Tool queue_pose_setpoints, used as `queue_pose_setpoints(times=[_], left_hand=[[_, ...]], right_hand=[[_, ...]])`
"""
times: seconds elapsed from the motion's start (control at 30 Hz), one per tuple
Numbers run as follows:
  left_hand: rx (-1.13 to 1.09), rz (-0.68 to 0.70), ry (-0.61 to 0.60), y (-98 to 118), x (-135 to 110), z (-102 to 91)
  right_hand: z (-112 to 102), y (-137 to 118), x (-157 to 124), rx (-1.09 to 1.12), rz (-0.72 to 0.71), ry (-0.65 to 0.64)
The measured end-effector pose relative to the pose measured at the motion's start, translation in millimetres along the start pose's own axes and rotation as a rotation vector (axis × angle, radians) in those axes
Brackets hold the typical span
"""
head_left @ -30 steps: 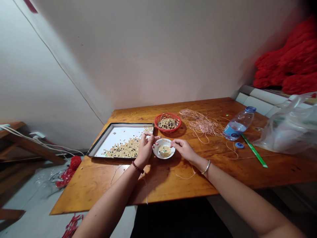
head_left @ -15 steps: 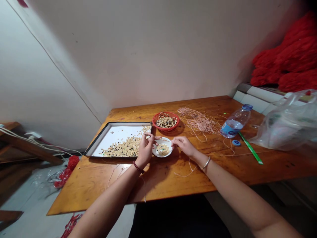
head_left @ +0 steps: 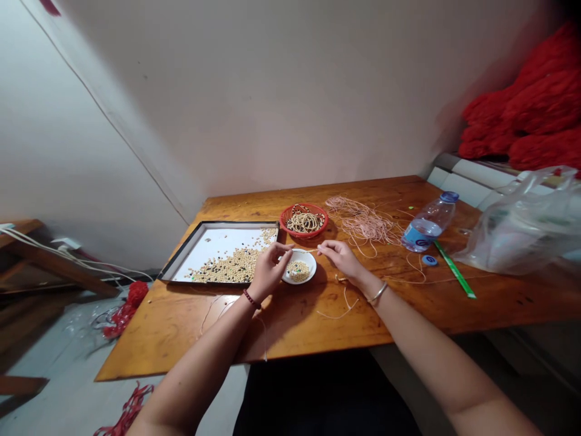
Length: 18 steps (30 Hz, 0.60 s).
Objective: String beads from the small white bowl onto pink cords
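My left hand [head_left: 271, 266] is closed in a pinch above the left rim of a small white bowl [head_left: 312, 261] of pale beads [head_left: 298, 272]. On the bowl's other side, my right hand [head_left: 339, 257] pinches too. A thin light string [head_left: 307, 250] runs taut between the two sets of fingertips; whether a bead sits on it is too small to tell. Below my right palm, a short row of pale beads [head_left: 340, 278] shows, with a loose string end [head_left: 345, 309] on the table beneath. Left of my left hand lies a black-edged white tray [head_left: 193, 242] holding many pale and dark beads.
Behind the bowl stands a red basket [head_left: 284, 229] of beaded strands, with tangled pink string [head_left: 363, 221] beside it. To the right are a water bottle [head_left: 422, 230], its blue cap [head_left: 429, 260], a green strip [head_left: 456, 270] and a plastic bag [head_left: 508, 236]. A wall rises behind the wooden table [head_left: 290, 339].
My hands have risen slightly, and the string now stretches between their fingertips above the bowl. The row of beads under my right palm has come into sight. The view has shifted slightly.
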<state>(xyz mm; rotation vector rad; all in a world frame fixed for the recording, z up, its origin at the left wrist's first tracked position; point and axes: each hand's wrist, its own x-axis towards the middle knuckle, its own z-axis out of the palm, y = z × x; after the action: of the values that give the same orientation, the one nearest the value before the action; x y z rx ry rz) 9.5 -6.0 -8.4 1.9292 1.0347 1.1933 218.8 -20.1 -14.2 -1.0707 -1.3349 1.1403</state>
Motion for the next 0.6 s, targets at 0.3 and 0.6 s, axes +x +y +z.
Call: queue_pose_setpoints(times=[0.3,0.6], left_hand=[[0.957,0.210,-0.234,-3.2,-7.0,-2.3],[0.968,0.221,-0.171,0.6,-5.6,-2.5]], right_hand=[[-6.7,1.0,4.0,0.016,-0.065,0.004],[-15.4,19.8,19.1,-0.085,-0.126,0.134]])
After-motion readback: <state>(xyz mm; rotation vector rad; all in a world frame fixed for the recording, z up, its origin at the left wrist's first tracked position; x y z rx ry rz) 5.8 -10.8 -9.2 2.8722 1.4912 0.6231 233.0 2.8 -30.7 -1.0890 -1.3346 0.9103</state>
